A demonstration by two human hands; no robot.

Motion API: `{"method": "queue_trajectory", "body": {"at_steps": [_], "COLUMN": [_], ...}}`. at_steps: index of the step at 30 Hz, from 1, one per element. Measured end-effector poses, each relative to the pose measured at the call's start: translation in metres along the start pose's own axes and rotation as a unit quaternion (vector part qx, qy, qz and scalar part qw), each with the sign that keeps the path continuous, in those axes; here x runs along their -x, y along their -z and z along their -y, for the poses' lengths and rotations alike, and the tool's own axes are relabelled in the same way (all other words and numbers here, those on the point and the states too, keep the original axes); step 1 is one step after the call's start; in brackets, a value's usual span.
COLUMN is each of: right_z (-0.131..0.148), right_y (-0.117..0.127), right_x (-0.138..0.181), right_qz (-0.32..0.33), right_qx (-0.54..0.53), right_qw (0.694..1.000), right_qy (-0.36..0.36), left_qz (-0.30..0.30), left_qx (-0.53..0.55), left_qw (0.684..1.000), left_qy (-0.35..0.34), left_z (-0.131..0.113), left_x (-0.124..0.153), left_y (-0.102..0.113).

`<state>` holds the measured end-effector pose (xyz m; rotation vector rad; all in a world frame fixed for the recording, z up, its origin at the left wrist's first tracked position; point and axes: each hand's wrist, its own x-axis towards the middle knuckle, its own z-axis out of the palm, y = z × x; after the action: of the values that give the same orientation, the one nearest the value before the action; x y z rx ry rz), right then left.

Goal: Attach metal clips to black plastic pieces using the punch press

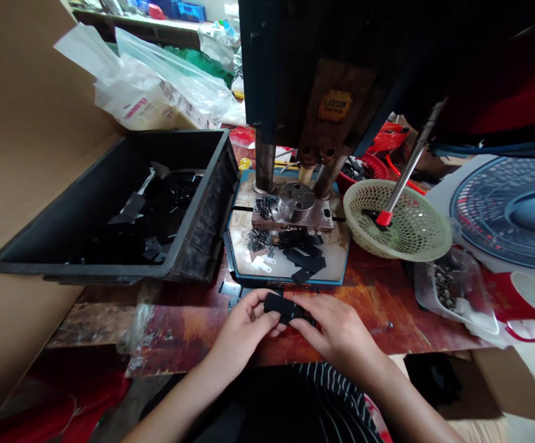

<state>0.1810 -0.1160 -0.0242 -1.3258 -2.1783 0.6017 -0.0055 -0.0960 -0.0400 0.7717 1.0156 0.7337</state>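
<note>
Between my two hands, just over the table's front edge, is a small flat black rectangular piece (281,306). My left hand (251,320) grips its left end with the thumb in front and the fingers behind. On the right end, my right hand (329,323) pinches it between thumb and fingers, partly covering it. Beyond my hands, more flat black pieces (306,261) lie in a loose heap on the press's base plate (285,271). Small pale metal pieces (262,263) lie left of that heap. A few flat shiny pieces (230,288) rest on the table by my left hand.
A press (297,203) with a round metal block stands ahead. To its left sits a deep black bin (197,246) of dark pieces. On the right are a pale green basket (399,243), a lever with a red tip (384,218), a clear tub (452,295), a red mug (521,301) and a fan (526,209).
</note>
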Motion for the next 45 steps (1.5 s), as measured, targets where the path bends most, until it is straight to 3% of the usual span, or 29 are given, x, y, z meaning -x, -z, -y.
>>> {"method": "queue_trajectory", "body": {"at_steps": [9,12,15,19,29,35,45], "right_z": [-0.002,-0.003,-0.009,-0.019,-0.027,-0.033,-0.042], "right_y": [-0.001,0.005,0.014,0.025,0.030,0.040,0.045], "right_x": [0.000,-0.006,-0.015,-0.028,-0.042,-0.037,-0.026], "right_qz": [-0.020,-0.064,-0.104,-0.106,-0.045,-0.085,-0.107], "right_qx": [-0.022,-0.070,-0.163,-0.285,-0.328,-0.328,-0.331], "right_qw": [1.000,0.989,0.945,0.890,0.880,0.883,0.877], "right_qy": [-0.001,-0.115,-0.264,-0.340,-0.340,-0.325,-0.331], "left_qz": [-0.017,-0.019,-0.017,-0.013,0.030,0.080,0.051], "left_qx": [-0.008,-0.013,-0.024,-0.024,-0.034,-0.016,-0.029], "left_qw": [1.000,1.000,1.000,1.000,0.999,0.996,0.998], "left_qy": [0.010,0.008,-0.004,-0.006,0.017,0.027,-0.012], "left_z": [0.004,0.001,-0.001,0.001,0.002,0.011,0.019], "left_x": [0.002,0.002,0.002,0.002,-0.007,-0.020,-0.029], "left_y": [0.002,0.001,0.001,0.002,-0.010,-0.031,-0.036]}}
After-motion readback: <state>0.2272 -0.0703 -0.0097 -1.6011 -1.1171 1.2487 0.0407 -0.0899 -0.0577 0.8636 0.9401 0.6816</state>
